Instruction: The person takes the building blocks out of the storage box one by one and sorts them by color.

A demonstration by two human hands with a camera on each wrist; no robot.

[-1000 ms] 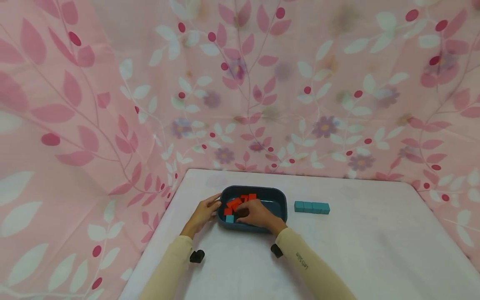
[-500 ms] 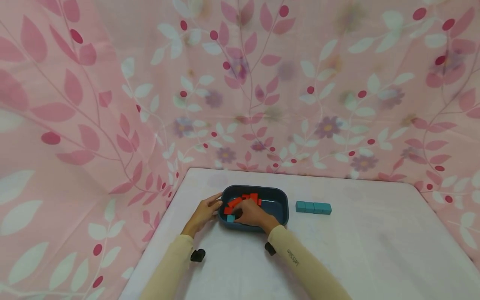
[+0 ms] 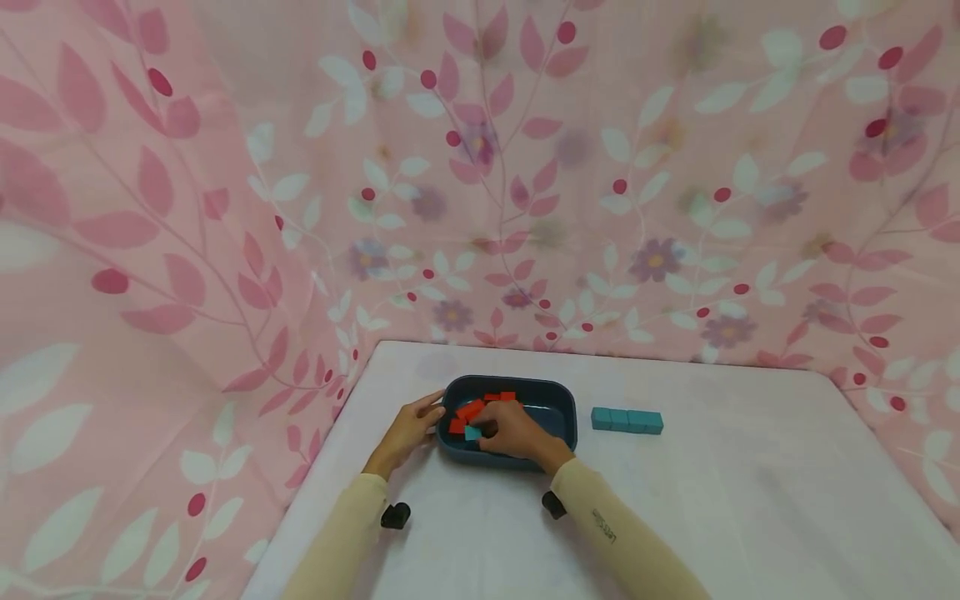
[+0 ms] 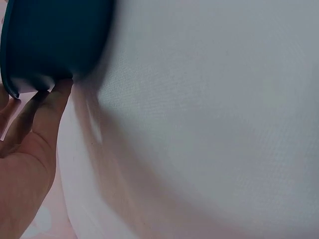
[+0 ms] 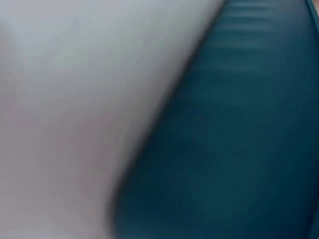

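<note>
In the head view, a dark blue rectangular container stands on the white table, with several red blocks in its left part. My right hand reaches inside and pinches a teal cube between thumb and fingers, at the container's front left. My left hand rests against the container's left end. Its extended fingers touch the outer wall in the left wrist view. Only the container's side and pale cloth show in the right wrist view; the right hand is out of that frame.
Right of the container, a row of teal cubes lies end to end on the white cloth-covered table. A pink floral curtain hangs behind the table and along its left side.
My right hand has closed on the teal cube and shifted it slightly right from the container's front left corner, tilting it. My left hand stays at the container's end.
</note>
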